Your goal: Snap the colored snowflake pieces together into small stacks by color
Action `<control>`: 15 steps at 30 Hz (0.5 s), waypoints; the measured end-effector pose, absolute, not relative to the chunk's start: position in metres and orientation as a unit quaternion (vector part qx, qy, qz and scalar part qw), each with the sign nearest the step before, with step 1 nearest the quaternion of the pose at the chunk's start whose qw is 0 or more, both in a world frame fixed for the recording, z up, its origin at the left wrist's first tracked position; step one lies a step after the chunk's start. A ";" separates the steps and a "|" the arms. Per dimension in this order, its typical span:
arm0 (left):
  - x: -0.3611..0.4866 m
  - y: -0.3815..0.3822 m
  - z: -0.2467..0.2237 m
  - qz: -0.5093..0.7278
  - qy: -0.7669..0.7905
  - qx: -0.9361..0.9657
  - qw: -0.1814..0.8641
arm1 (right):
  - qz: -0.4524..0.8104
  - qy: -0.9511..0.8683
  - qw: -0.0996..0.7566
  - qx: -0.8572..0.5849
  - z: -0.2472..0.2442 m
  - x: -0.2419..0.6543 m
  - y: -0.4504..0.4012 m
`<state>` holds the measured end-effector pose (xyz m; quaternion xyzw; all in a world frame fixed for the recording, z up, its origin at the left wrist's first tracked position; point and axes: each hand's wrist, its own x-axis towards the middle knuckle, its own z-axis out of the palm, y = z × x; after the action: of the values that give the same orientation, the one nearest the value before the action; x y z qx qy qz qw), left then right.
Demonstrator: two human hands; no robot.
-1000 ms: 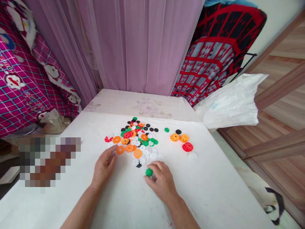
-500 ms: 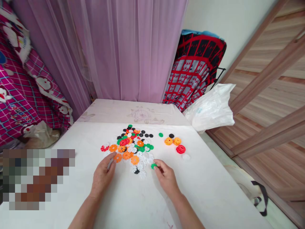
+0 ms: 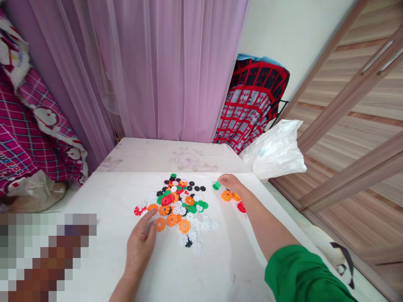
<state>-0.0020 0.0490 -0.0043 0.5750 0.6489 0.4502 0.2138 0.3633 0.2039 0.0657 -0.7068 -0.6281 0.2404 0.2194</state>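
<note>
A mixed pile of flat notched discs [image 3: 179, 205] in orange, white, green, red and black lies on the white-covered table. My left hand [image 3: 145, 228] is at the pile's left edge, beside an orange disc [image 3: 161, 225], fingers apart and holding nothing. Right of the pile, my right hand [image 3: 228, 182] pinches a green disc [image 3: 218, 183] just over another green disc [image 3: 215, 187]. Orange discs [image 3: 226, 196] and red discs [image 3: 241, 206] lie below that hand, partly covered by my forearm.
A white plastic bag [image 3: 273, 149] stands at the table's right far corner. Behind the table [image 3: 189, 277] hangs a purple curtain [image 3: 163, 71]. A wooden cabinet [image 3: 352, 113] is on the right, and a pink checked cloth [image 3: 40, 126] on the left.
My right hand has moved from the pile's near right edge, away and to the right, with the green disc. My left hand stays by the pile. The view has shifted slightly.
</note>
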 end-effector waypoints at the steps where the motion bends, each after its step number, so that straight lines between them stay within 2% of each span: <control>1: -0.002 0.049 -0.004 0.450 0.647 0.577 0.213 | 0.245 -0.633 0.209 -0.704 0.064 0.364 0.206; 8: -0.001 0.046 0.001 0.435 0.658 0.575 0.217 | 0.245 -0.666 0.151 -0.688 0.054 0.369 0.214; 15: -0.002 0.046 0.001 0.424 0.663 0.573 0.228 | 0.161 -0.690 0.075 -0.702 0.061 0.365 0.215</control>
<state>-0.0019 0.0456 0.0014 0.5730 0.6634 0.4237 0.2280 0.3650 0.2148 0.0607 -0.7020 -0.6897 0.1610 0.0753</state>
